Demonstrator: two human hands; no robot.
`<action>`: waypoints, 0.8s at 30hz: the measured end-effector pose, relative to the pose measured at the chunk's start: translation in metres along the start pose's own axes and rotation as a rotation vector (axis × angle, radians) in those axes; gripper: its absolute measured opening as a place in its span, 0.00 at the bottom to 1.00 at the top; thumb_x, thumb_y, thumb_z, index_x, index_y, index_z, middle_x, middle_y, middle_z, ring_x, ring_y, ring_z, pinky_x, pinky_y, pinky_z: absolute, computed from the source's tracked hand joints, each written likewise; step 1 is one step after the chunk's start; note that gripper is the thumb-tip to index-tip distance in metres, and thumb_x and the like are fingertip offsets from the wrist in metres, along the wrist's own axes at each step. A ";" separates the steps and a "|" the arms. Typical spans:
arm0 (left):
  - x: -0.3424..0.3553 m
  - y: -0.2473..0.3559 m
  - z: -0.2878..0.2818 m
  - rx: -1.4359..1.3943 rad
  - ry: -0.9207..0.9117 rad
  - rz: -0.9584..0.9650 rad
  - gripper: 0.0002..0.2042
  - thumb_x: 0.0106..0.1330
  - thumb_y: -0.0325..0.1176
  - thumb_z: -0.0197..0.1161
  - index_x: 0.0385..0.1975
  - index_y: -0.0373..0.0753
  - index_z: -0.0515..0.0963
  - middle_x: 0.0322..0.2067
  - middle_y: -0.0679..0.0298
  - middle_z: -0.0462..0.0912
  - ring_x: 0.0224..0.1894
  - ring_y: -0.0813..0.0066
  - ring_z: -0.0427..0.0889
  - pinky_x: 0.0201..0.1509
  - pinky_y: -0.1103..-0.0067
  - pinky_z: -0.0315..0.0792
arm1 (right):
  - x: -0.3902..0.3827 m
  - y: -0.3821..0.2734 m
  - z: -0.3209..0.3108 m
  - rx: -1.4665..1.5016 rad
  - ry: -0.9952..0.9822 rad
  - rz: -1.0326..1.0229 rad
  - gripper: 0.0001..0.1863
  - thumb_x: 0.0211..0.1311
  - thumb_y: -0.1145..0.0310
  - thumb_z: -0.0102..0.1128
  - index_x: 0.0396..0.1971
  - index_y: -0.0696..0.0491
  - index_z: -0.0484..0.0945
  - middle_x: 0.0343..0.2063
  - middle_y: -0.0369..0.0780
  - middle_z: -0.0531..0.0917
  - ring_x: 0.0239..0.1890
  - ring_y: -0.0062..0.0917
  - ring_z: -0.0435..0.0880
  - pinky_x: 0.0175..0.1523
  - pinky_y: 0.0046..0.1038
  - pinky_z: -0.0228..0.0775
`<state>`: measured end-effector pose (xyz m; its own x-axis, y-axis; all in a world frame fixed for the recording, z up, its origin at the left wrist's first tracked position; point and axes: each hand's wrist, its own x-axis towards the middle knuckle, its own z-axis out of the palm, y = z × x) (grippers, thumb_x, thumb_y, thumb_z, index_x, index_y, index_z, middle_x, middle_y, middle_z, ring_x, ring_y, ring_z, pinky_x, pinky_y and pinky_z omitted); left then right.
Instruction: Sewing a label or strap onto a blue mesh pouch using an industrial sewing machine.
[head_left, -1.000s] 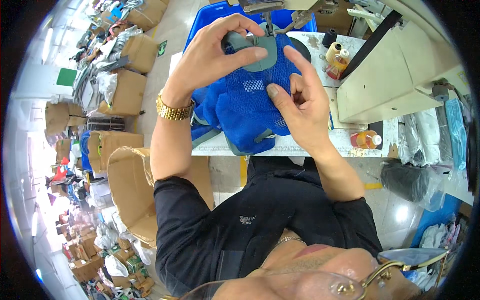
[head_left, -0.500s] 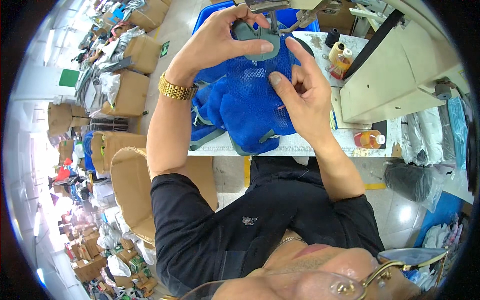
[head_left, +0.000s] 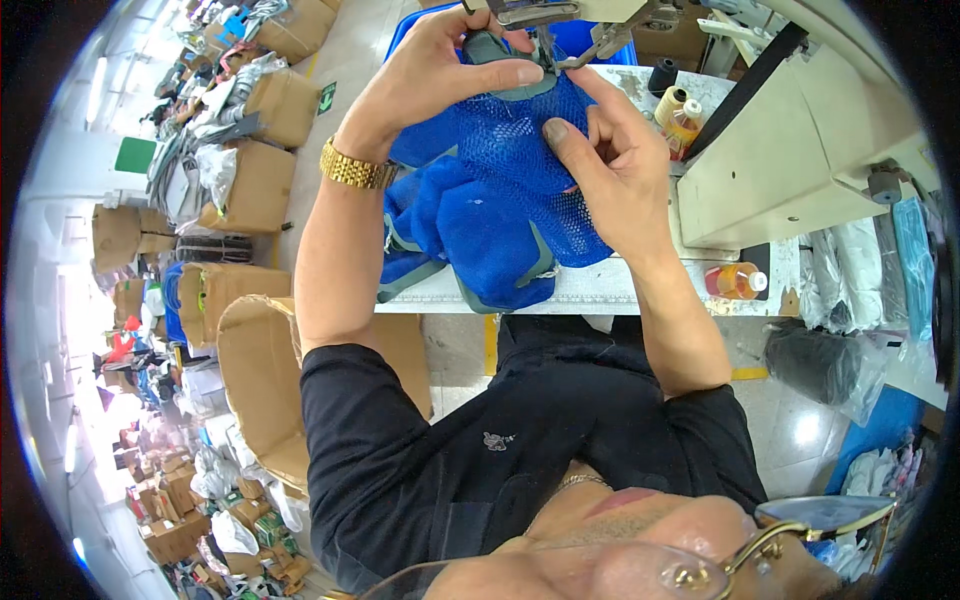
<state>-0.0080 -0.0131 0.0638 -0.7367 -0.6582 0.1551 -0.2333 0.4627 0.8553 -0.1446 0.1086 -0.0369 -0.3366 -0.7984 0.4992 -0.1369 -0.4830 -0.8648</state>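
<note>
Hands at a sewing machine (head_left: 800,150). The left hand (head_left: 430,85), thumb and forefinger apart, lies on the grey patch (head_left: 520,91) of the blue mesh (head_left: 510,145), beneath the machine's head. The right hand (head_left: 625,180), partly curled, touches the mesh's right side. Whether either grips cannot be told. The mesh lies bunched on the white table (head_left: 625,297).

Far side, the top edge slices the sewing machine (head_left: 790,170) and the blue bin (head_left: 573,38), part of it behind the left hand (head_left: 425,85)! The right hand (head_left: 622,170) hides some mesh cloth (head_left: 512,140); left, that clutter (head_left: 135,400) is too tiny to tell.
</note>
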 end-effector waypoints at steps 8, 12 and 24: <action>0.015 -0.042 -0.014 -0.134 -0.160 0.658 0.17 0.55 0.32 0.75 0.42 0.35 0.80 0.40 0.71 0.81 0.43 0.81 0.75 0.49 0.80 0.71 | 0.004 -0.006 0.005 0.067 -0.004 0.056 0.25 0.59 0.74 0.65 0.58 0.59 0.73 0.16 0.28 0.65 0.18 0.09 0.64 0.21 0.16 0.60; 0.006 -0.039 -0.003 0.062 0.032 0.167 0.14 0.57 0.35 0.73 0.39 0.35 0.81 0.37 0.66 0.82 0.39 0.78 0.76 0.47 0.79 0.71 | 0.008 -0.001 0.000 0.063 0.006 0.060 0.22 0.60 0.74 0.65 0.56 0.59 0.76 0.16 0.28 0.64 0.17 0.09 0.64 0.20 0.16 0.62; -0.004 -0.040 -0.001 0.187 0.149 0.280 0.11 0.62 0.39 0.71 0.34 0.37 0.84 0.30 0.67 0.77 0.35 0.82 0.76 0.39 0.83 0.71 | 0.033 0.021 -0.033 0.049 -0.161 0.007 0.16 0.61 0.73 0.66 0.50 0.51 0.82 0.17 0.24 0.62 0.21 0.08 0.58 0.25 0.17 0.48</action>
<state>0.0050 -0.0294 0.0291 -0.6909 -0.5636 0.4527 -0.1578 0.7287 0.6665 -0.1894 0.0842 -0.0403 -0.1832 -0.8474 0.4984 -0.0877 -0.4908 -0.8668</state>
